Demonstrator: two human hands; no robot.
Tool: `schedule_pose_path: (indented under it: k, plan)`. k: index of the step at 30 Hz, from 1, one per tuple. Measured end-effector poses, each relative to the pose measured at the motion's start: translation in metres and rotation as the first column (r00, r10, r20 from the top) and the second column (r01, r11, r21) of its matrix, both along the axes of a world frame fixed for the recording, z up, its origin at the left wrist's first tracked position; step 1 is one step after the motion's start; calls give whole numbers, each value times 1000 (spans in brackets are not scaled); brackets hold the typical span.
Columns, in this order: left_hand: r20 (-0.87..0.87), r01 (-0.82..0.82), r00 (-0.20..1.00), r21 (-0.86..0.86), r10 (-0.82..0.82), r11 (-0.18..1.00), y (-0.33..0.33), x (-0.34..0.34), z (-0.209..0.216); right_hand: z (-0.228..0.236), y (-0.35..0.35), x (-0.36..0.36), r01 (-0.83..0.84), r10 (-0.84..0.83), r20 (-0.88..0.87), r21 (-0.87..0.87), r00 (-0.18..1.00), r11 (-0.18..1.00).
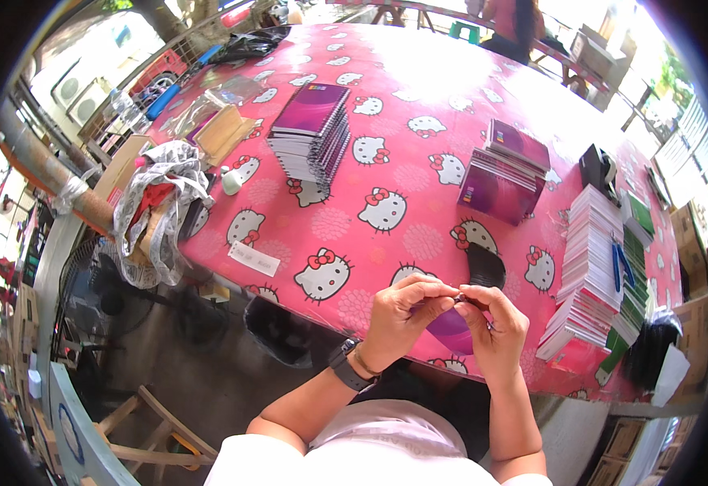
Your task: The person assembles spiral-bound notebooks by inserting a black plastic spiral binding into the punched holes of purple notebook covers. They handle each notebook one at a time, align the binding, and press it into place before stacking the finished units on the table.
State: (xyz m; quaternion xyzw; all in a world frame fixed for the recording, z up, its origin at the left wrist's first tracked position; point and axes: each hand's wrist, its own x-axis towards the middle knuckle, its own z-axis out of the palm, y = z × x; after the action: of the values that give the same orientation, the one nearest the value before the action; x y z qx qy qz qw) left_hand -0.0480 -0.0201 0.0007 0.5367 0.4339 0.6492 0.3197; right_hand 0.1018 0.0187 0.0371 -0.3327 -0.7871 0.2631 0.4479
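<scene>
Left hand [407, 312] and right hand [492, 320] both closed, fingertips pinching a purple notebook [451, 330] at the near edge of the pink patterned surface [386, 146]. Black spiral coil [484, 267] just beyond; purple notebook stack [312, 134] far left.

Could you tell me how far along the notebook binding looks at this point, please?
Done, it seems: two piles of purple spiral notebooks, one fanned, one stacked. In hand: the left hand and right hand pinch a black coil at the edge of a purple cover. Left: a tall stack of loose page sets on the right of the table.
</scene>
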Motion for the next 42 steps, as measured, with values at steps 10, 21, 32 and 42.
schedule_pose_path:
  k: [10,21,32,42]
  plan:
    - [-178,-152,969,104,169,983,-4,3,10,8,-1,-3,10,-10,70,-7,997,1000]
    - [-250,-61,966,45,70,997,13,5,9,12,13,-1,-54,56,86,-28,995,998]
    - [-51,-59,996,140,67,988,74,-65,40,40,47,-26,51,-133,212,351,968,935]
    - [-375,-858,436,101,818,504,149,-251,45,0,42,36,228,-235,131,68,963,971]
